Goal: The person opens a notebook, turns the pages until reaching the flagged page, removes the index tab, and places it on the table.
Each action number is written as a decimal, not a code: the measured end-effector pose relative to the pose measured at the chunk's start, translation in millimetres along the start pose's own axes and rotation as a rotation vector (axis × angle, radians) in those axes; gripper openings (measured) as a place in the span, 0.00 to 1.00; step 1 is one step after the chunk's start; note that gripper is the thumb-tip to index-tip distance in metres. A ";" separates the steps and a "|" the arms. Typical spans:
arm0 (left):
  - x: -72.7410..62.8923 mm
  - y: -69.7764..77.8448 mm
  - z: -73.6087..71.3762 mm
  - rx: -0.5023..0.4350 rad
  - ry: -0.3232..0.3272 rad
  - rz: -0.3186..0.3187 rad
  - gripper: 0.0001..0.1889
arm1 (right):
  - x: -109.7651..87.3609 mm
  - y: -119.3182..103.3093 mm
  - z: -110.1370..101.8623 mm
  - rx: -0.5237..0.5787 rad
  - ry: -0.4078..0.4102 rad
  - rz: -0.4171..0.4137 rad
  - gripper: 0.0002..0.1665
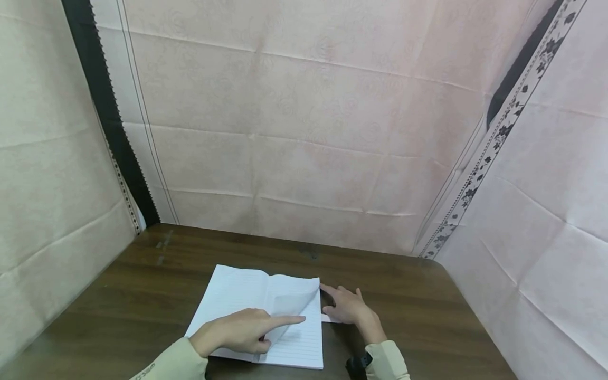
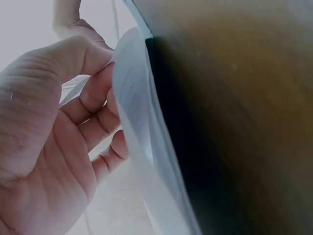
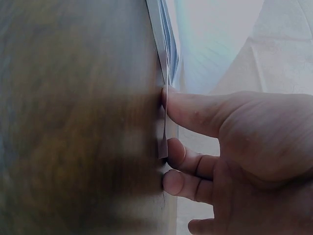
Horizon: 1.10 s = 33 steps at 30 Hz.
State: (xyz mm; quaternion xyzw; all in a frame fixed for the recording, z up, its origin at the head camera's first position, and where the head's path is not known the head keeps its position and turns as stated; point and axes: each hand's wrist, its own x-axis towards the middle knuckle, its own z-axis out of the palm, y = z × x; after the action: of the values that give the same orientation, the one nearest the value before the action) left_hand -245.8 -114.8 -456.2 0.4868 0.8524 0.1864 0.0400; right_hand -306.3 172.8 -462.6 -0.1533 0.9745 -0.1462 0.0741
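Observation:
An open lined notebook lies on the brown table. One sheet of its right half, a thin page, is lifted and curls leftward. My left hand is over the lower middle, index finger stretched across the right page, thumb and other fingers bent at the curled page, seemingly pinching it. My right hand is beside the notebook's right edge, its index fingertip at the upper right corner. Under that hand a narrow white strip sticks out; in the right wrist view the thumb touches the strip.
The wooden table extends around the notebook. Pale cloth walls with folds stand behind and on both sides, with dark and floral trim. A dark band is on my right wrist by the light green sleeve.

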 end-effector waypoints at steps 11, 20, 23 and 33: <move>-2.7 -0.7 -3.9 0.023 -0.001 -0.009 0.40 | -2.1 -0.2 -0.6 0.005 -0.006 -0.016 0.31; 2.1 -3.8 -2.2 -0.069 0.017 0.094 0.32 | -2.2 -2.0 -0.4 -0.001 -0.003 -0.017 0.27; 2.5 -3.2 -2.4 -0.091 0.013 0.115 0.31 | -2.1 -2.8 -0.6 0.006 -0.001 -0.019 0.25; 5.9 -1.2 0.4 -0.075 0.033 0.168 0.26 | -1.2 -5.5 -0.9 0.021 0.001 0.007 0.29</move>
State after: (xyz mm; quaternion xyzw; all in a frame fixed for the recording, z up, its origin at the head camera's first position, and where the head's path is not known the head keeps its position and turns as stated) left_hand -249.7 -110.3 -456.3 0.5516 0.8016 0.2289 0.0285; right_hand -303.8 168.4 -460.0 -0.1492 0.9734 -0.1564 0.0759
